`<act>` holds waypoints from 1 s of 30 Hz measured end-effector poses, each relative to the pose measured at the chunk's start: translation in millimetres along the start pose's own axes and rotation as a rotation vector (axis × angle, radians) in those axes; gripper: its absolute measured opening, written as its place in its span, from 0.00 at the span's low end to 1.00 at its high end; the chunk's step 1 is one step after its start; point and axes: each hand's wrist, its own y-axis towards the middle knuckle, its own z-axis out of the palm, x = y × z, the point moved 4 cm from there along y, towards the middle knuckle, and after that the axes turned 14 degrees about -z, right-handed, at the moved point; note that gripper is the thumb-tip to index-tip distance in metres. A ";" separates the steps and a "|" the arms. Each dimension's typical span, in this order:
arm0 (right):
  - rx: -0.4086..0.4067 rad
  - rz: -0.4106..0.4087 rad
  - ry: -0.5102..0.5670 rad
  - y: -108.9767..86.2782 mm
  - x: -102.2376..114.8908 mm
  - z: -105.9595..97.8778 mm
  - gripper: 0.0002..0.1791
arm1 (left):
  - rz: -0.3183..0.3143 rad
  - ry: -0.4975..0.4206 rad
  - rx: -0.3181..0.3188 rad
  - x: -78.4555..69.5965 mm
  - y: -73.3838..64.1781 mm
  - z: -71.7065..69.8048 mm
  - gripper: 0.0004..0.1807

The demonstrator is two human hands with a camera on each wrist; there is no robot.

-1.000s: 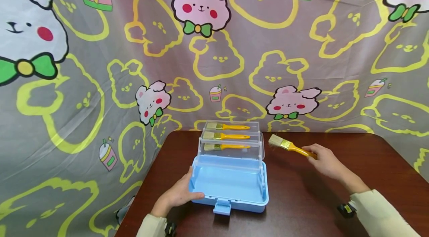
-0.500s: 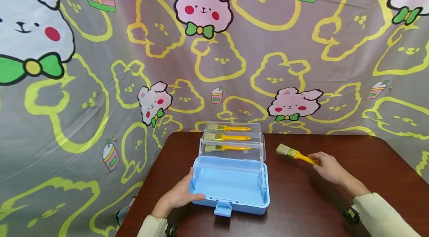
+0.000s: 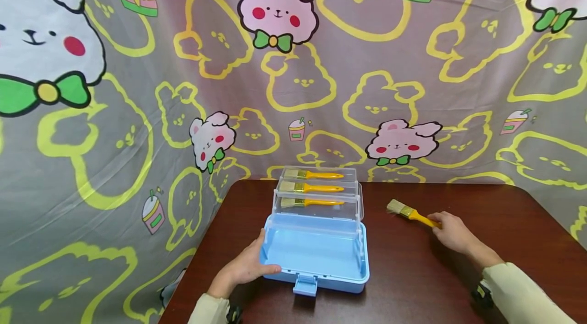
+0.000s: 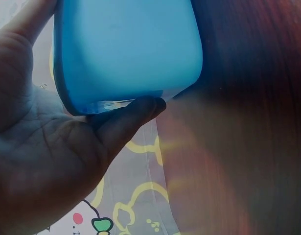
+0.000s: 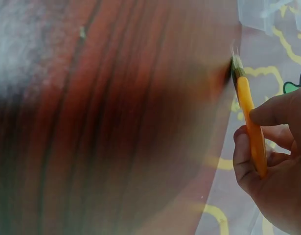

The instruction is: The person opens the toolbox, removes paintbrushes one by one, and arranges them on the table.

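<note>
My left hand (image 3: 246, 263) holds the left front corner of a light blue plastic storage box (image 3: 314, 252), thumb at the front rim and fingers along the side. In the left wrist view the thumb presses near the end wall of the box (image 4: 135, 49). Lid and clear trays (image 3: 357, 207) stand raised behind. To the right of the box, my right hand (image 3: 455, 233) pinches a paintbrush (image 3: 415, 215) by its yellow handle, pale bristles pointing left. The right wrist view shows thumb and fingers on the brush handle (image 5: 252, 127); the bristles sit low by the table.
Lying in the clear tiers are a top paintbrush (image 3: 323, 175), a middle paintbrush (image 3: 323, 188) and a lower paintbrush (image 3: 321, 203). A front latch (image 3: 305, 285) hangs down. Dark brown table (image 3: 403, 273) surrounds the box, and a patterned curtain (image 3: 321, 125) rises behind.
The right hand has carried the paintbrush a little to the right and lower, nearer the tabletop. The left hand stays on the box, which looks unmoved.
</note>
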 end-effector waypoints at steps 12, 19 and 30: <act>0.092 -0.058 0.006 0.8 3.2 7.1 0.16 | -0.015 0.009 -0.004 -1.8 0.1 -0.7 0.64; 0.128 -0.072 0.029 -1.2 5.4 13.2 0.18 | -0.002 -0.001 0.002 -1.3 0.5 0.2 0.64; 0.165 -0.059 0.045 -1.9 16.8 20.4 0.19 | -0.023 0.012 0.000 -0.3 1.7 0.5 0.64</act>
